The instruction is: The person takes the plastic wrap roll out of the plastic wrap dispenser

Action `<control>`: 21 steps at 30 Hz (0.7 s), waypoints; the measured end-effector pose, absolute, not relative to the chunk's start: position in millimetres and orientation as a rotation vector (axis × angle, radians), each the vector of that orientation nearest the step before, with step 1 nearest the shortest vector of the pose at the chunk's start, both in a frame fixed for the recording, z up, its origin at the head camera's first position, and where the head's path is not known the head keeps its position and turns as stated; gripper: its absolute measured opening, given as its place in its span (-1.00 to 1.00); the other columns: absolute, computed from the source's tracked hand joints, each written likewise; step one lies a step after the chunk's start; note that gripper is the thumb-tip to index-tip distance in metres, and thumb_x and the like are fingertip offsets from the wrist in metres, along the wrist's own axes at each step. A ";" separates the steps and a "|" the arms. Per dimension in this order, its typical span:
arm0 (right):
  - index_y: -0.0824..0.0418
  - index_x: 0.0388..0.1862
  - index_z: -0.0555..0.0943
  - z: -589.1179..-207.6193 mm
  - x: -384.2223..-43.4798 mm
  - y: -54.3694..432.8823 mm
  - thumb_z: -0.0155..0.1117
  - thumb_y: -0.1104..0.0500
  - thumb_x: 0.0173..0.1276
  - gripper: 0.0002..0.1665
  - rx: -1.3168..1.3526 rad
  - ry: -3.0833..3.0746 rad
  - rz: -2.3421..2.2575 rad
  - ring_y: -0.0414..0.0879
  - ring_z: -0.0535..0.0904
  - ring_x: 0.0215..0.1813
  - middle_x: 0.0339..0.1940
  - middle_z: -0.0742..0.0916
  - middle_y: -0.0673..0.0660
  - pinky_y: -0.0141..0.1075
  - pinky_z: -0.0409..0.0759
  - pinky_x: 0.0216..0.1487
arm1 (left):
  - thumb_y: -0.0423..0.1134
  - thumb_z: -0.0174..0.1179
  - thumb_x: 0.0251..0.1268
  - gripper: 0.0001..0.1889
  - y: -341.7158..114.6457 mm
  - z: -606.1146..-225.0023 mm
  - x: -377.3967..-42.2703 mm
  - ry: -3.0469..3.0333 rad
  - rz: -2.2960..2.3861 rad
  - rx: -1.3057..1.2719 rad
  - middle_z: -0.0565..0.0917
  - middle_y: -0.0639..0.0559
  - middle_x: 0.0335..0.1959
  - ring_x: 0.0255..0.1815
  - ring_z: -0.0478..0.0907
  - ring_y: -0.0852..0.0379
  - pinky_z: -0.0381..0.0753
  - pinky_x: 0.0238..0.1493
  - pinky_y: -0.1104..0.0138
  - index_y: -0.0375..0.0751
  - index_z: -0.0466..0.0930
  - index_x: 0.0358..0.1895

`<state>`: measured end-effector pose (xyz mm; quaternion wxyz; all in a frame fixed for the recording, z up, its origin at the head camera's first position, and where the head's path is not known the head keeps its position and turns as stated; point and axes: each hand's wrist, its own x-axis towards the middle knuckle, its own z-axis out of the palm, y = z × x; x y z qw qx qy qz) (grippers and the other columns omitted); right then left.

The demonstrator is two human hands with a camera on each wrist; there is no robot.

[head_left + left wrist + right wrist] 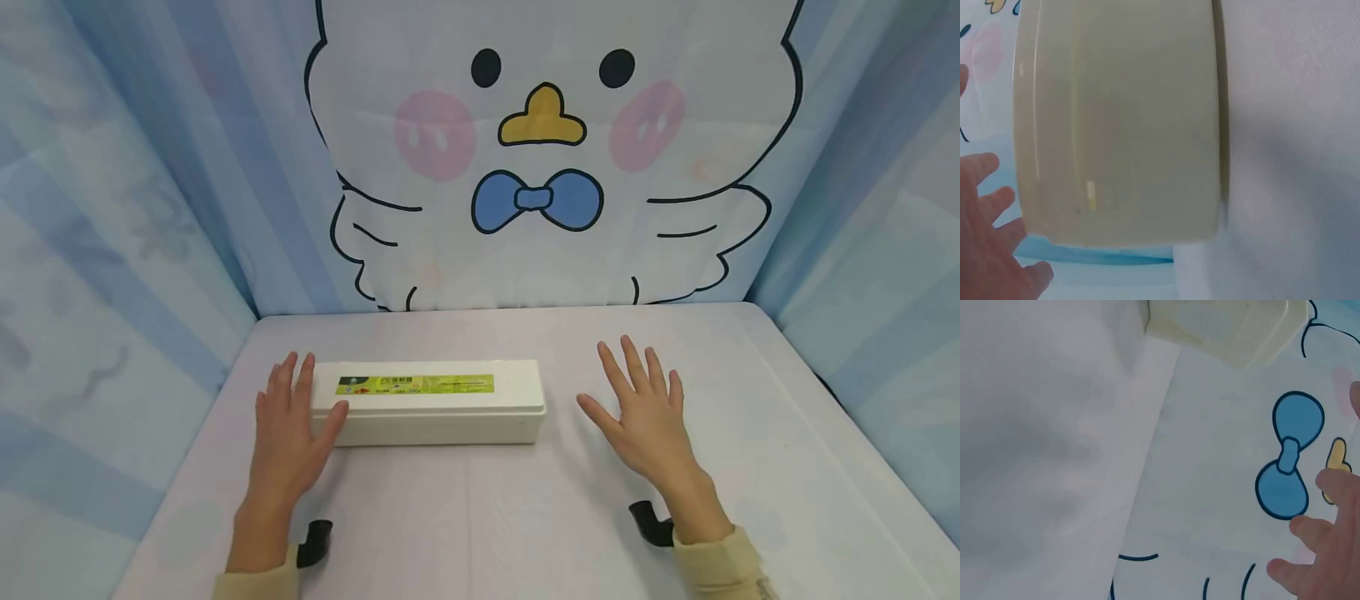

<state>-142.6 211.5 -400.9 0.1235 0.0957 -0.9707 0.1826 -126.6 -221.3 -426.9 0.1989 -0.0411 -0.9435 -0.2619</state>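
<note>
A long white lidded box point(435, 427) with a yellow-green label point(415, 384) on its lid lies across the table. My left hand point(288, 442) is at the box's left end, fingers straight and thumb spread, overlapping its corner in the head view. In the left wrist view the same hand point(991, 231) appears beside the box's side wall point(1129, 125). To the right of the box, apart from it, my right hand point(641, 417) is held with fingers spread and nothing in it. The right wrist view shows that hand point(1329, 537) with the box's end point(1216, 325) farther off.
The white-covered table point(465, 517) ends at a curtain point(540, 267) printed with a cartoon character and a blue bow tie. Blue patterned curtains point(97, 292) flank both sides. Black curved pieces point(315, 543) stick out near each cuff.
</note>
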 end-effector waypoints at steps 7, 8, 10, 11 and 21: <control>0.06 0.67 0.08 -395.6 -148.4 195.7 0.12 -0.30 0.47 -0.04 0.324 -2.840 0.564 0.33 -0.18 0.62 0.67 0.04 0.25 0.38 -0.28 0.45 | -0.04 0.16 0.48 -0.16 -231.5 -428.4 -126.3 -2.595 -0.914 -0.032 -0.06 -0.25 0.61 0.55 -0.07 -0.37 -0.07 0.45 -0.30 -0.20 -0.09 0.64; 0.06 0.67 0.08 -395.4 -149.4 193.6 0.12 -0.30 0.47 -0.04 0.331 -2.840 0.565 0.33 -0.18 0.62 0.67 0.04 0.24 0.38 -0.27 0.45 | -0.02 0.15 0.48 -0.15 -232.9 -428.7 -126.2 -2.603 -0.928 -0.014 -0.07 -0.25 0.62 0.55 -0.08 -0.36 -0.03 0.44 -0.32 -0.18 -0.11 0.64; 0.06 0.67 0.09 -394.9 -151.1 189.4 0.13 -0.29 0.46 -0.05 0.345 -2.835 0.563 0.34 -0.15 0.61 0.67 0.05 0.24 0.38 -0.24 0.44 | 0.02 0.15 0.49 -0.14 -235.9 -429.5 -126.6 -2.620 -0.958 0.017 -0.08 -0.24 0.62 0.57 -0.10 -0.34 0.03 0.40 -0.35 -0.16 -0.13 0.65; 0.06 0.67 0.09 -394.9 -152.1 187.3 0.14 -0.28 0.46 -0.04 0.353 -2.833 0.564 0.35 -0.15 0.61 0.67 0.06 0.25 0.38 -0.23 0.44 | 0.04 0.14 0.49 -0.12 -237.5 -430.0 -126.8 -2.629 -0.976 0.031 -0.09 -0.25 0.63 0.57 -0.11 -0.33 0.03 0.40 -0.35 -0.16 -0.15 0.65; 0.05 0.67 0.10 -395.5 -160.5 167.2 0.17 -0.29 0.43 -0.03 0.426 -2.820 0.615 0.33 -0.13 0.61 0.67 0.07 0.20 0.37 -0.19 0.45 | 0.08 0.20 0.43 -0.03 -250.3 -438.4 -132.0 -2.619 -1.198 0.093 -0.12 -0.31 0.62 0.60 -0.15 -0.30 -0.07 0.45 -0.30 -0.23 -0.22 0.64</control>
